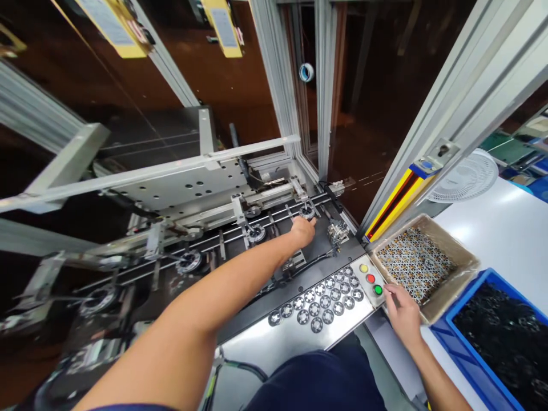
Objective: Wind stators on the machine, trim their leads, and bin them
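Short navy sleeve (132,407), navy clothing (317,379), bare left forearm (250,277).

Over there, the left arm (214,302) stretches far out, left hand (303,231) curled; the right hand (403,317) has bent fingers (396,291).

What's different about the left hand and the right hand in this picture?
The left hand is at a round part in the machine, while the right hand is beside the green button. The left hand reaches farther forward; the right hand is out to the side. The left hand's fingertips are mostly hidden, but more of the right hand's fingers show. Both hands are bare.
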`<move>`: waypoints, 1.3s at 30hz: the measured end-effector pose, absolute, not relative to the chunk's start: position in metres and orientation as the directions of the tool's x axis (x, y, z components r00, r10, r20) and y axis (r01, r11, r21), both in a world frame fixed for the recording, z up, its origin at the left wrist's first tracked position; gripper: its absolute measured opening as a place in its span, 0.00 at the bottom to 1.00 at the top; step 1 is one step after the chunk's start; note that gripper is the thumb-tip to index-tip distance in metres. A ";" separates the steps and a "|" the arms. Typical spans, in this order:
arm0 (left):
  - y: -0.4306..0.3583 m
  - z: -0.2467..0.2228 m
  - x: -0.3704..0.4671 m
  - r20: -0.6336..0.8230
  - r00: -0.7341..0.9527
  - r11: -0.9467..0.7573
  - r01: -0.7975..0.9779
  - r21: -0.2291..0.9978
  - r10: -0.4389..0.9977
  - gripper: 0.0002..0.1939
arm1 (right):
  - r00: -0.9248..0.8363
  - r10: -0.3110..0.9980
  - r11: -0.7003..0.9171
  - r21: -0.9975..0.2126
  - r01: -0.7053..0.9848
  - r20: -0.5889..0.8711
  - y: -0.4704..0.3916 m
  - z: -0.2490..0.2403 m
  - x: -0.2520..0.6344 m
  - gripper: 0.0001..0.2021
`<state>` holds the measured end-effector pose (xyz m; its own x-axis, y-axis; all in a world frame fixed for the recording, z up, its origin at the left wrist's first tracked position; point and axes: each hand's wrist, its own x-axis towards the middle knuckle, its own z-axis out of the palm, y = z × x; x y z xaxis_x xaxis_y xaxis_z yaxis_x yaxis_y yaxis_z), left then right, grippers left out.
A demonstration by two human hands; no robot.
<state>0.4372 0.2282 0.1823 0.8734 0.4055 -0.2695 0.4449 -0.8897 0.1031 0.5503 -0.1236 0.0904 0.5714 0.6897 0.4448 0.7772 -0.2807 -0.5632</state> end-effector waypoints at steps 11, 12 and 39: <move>0.065 0.225 0.209 0.345 0.821 -0.858 0.299 0.417 0.454 0.21 | 0.269 0.793 -0.172 -0.222 0.960 0.548 -0.152 0.023 0.541 0.23; 0.046 0.209 0.176 0.424 0.695 -0.798 0.384 0.465 0.581 0.20 | 0.247 0.800 -0.154 -0.210 0.965 0.547 -0.152 0.024 0.544 0.24; -0.033 -0.001 -0.030 0.204 -0.401 0.187 0.744 0.641 0.893 0.40 | 0.272 0.786 -0.192 -0.199 0.961 0.555 -0.164 -0.044 0.578 0.32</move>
<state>-0.0300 -0.0335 -0.0012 -0.4006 0.8932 0.2045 0.7440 0.1868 0.6415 0.5775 -0.1639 -0.0444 0.2717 0.7861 0.5552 0.9611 -0.1919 -0.1987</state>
